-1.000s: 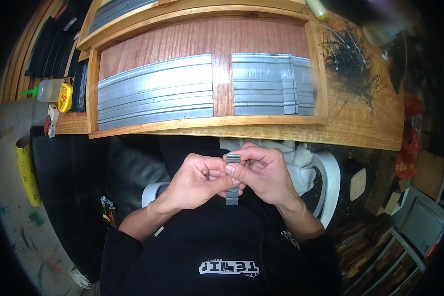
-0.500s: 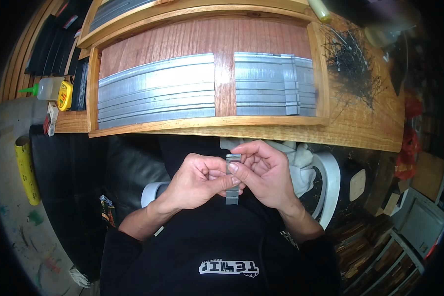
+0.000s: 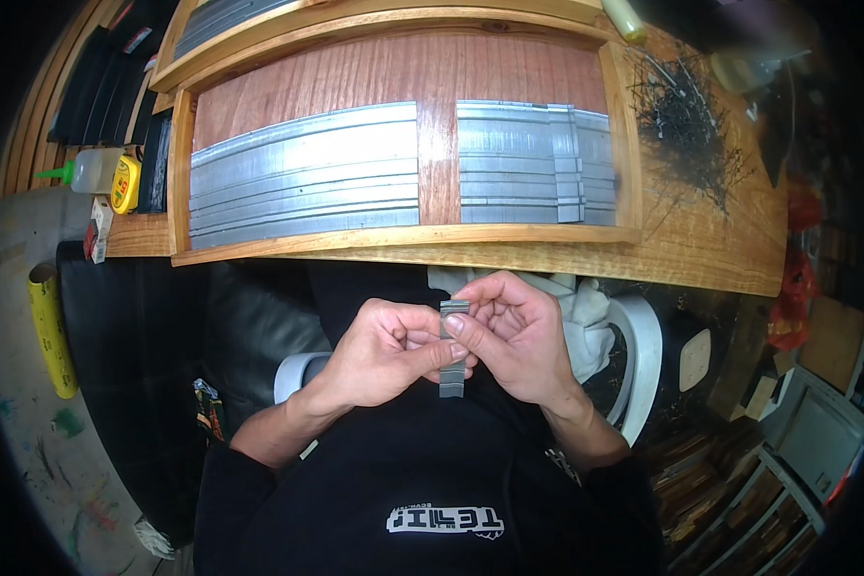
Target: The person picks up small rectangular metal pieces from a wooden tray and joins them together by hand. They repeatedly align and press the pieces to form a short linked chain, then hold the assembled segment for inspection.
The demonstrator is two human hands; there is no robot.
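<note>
Between my two hands, in front of my chest, is a short narrow stack of thin grey strips (image 3: pixel 452 381), held upright in the picture. My left hand (image 3: pixel 382 350) is closed on it from the left, thumb pressed across its middle. From the right, my right hand (image 3: pixel 514 341) pinches its upper part with thumb and fingers. The fingers cover much of the stack's middle. Beyond my hands, a shallow wooden tray (image 3: pixel 403 242) holds rows of flat silvery strips (image 3: pixel 302 173) on the left and another group of silvery strips (image 3: pixel 509 168) on the right.
The tray rests on a wooden table (image 3: pixel 720 259). A tangle of thin dark offcuts (image 3: pixel 686 120) lies to its right. At left are a yellow tape measure (image 3: pixel 126 185), a green-tipped bottle (image 3: pixel 96 173) and a yellow roll (image 3: pixel 53 331). A white chair arm (image 3: pixel 640 355) curves by my right elbow.
Almost nothing differs. Both hands keep their hold on the grey strips, with only a tiny shift of the right thumb.
</note>
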